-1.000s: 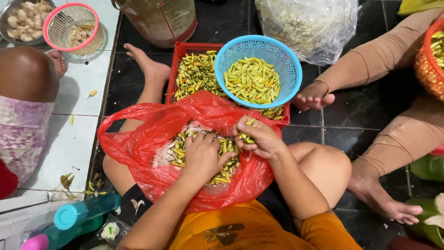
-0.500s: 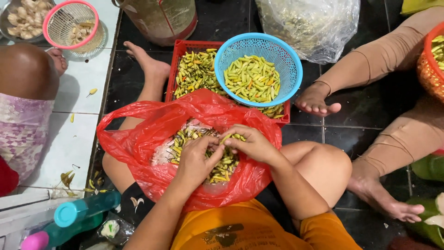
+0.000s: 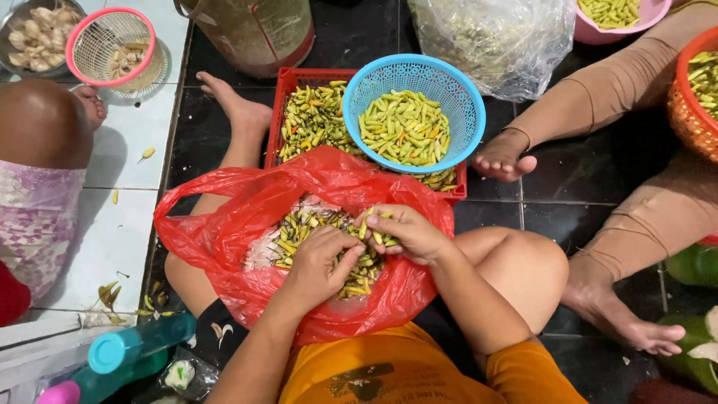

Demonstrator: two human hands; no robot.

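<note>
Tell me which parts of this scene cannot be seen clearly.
Head view only:
- Bottom of the red bag: hidden under chillies and both hands.
- Left hand and right hand: fingertips buried among chillies.
- Red crate: half covered by the blue basket.
- Orange basket: cut off by the right edge.

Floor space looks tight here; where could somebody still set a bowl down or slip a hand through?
Bare white tiles lie left of the red crate, below the pink basket. Dark floor opens between the crate and a neighbour's foot. It is crowded where the left hand and right hand meet in the red bag, under the blue basket.
</note>
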